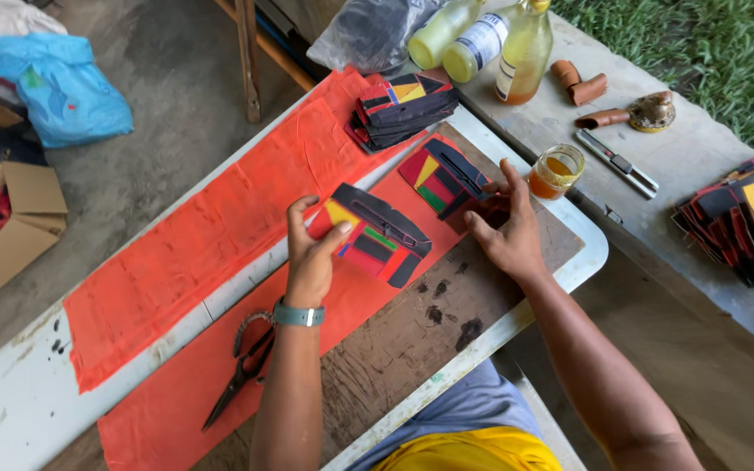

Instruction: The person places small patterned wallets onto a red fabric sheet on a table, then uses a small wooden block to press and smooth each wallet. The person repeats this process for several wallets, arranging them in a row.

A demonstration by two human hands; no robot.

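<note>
Nearest the person, scissors lie on the orange sheet at about 7 o'clock, untouched. Just beyond, the left hand grasps the near edge of a patchwork pouch, thumb on top, the pouch resting flat on the sheet at the centre of the tabletop. The right hand, at 2 o'clock from it, presses with bent fingers on a dark red piece beside a second pouch; whether it grips that piece cannot be told. Judging by the layout, the work is well along but unfinished: a finished-looking stack sits at 12 o'clock and a larger pile at 3 o'clock, while two pouches remain in hand. A small jar of amber liquid stands just right of the right hand. Farther off, three yellowish bottles, one with a white label, stand at 1 o'clock beside a grey bag. On the floor at 9 o'clock sit an open cardboard box and a blue bag.
</note>
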